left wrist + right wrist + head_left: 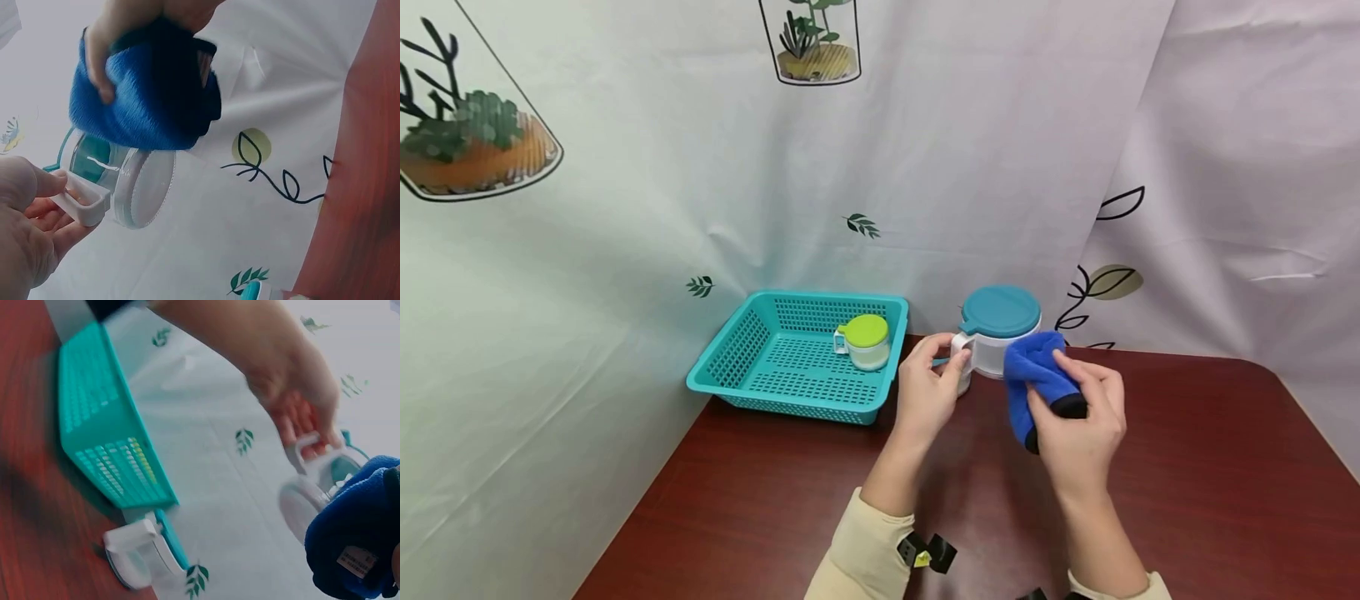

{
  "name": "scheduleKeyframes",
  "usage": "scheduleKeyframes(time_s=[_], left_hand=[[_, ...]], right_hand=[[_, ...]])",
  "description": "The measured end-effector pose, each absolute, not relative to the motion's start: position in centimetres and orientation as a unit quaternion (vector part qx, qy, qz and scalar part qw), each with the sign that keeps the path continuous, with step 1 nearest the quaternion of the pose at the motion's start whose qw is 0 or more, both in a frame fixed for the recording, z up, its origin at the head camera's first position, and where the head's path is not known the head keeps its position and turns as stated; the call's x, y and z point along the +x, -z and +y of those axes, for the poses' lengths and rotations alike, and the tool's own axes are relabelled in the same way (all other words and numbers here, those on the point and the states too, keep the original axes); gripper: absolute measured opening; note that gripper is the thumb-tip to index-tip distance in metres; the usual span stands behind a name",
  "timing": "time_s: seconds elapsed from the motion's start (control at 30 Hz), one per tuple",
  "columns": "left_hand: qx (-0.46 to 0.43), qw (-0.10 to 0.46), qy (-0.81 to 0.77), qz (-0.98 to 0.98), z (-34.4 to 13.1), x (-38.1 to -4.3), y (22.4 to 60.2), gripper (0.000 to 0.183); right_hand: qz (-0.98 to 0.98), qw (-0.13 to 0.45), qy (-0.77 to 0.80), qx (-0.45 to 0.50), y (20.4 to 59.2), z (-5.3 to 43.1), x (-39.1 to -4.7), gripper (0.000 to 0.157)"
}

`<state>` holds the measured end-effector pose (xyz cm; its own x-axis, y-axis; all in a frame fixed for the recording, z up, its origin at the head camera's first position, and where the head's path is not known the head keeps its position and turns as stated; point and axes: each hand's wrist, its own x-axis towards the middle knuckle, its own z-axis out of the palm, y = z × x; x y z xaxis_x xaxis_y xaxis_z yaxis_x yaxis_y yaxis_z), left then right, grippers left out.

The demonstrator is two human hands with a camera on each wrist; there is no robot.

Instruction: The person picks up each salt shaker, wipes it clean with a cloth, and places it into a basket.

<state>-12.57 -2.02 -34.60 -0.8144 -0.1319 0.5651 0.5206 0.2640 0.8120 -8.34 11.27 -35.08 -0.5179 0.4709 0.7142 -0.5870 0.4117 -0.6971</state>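
By its white handle, my left hand (927,385) holds a clear seasoning jar (94,159) with a blue lid (1002,312), raised above the table. The left wrist view has it tipped on its side, the thumb on top of the handle. My right hand (1086,429) grips a bunched blue cloth (1036,371) with black edging. That cloth lies against or just in front of the jar's side and covers part of it. A second jar (140,553) with a teal lid stands on the table, mostly hidden behind my left hand in the head view.
A turquoise plastic basket (801,410) sits at the back left of the table, holding a small jar (868,343) with a lime-green lid. The dark red table (1195,483) meets a white patterned curtain (970,167) at the back and left.
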Motion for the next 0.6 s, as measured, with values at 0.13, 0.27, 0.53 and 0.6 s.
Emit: scheduleKeyframes(time_s=[0.13, 0.27, 0.53, 0.6], left_hand=[[-0.14, 0.276, 0.596, -0.741, -1.8, -12.5, 34.7, 0.016], [-0.152, 0.28, 0.59, -0.742, -1.5, -12.4, 34.7, 0.015], [-0.132, 0.269, 0.591, -0.749, -2.6, -12.3, 34.4, 0.017], [-0.134, 0.268, 0.596, -0.745, -2.6, -12.3, 34.4, 0.017]], right_hand=[[-0.689, 0.489, -0.532, 0.061, 34.9, 10.9, -8.1, 0.046], [-0.691, 0.499, -0.513, 0.099, 35.5, 10.6, -8.3, 0.049], [-0.687, 0.51, -0.513, 0.075, 34.5, 11.1, -7.8, 0.044], [-0.69, 0.511, -0.506, 0.084, 34.6, 11.0, -7.9, 0.045]])
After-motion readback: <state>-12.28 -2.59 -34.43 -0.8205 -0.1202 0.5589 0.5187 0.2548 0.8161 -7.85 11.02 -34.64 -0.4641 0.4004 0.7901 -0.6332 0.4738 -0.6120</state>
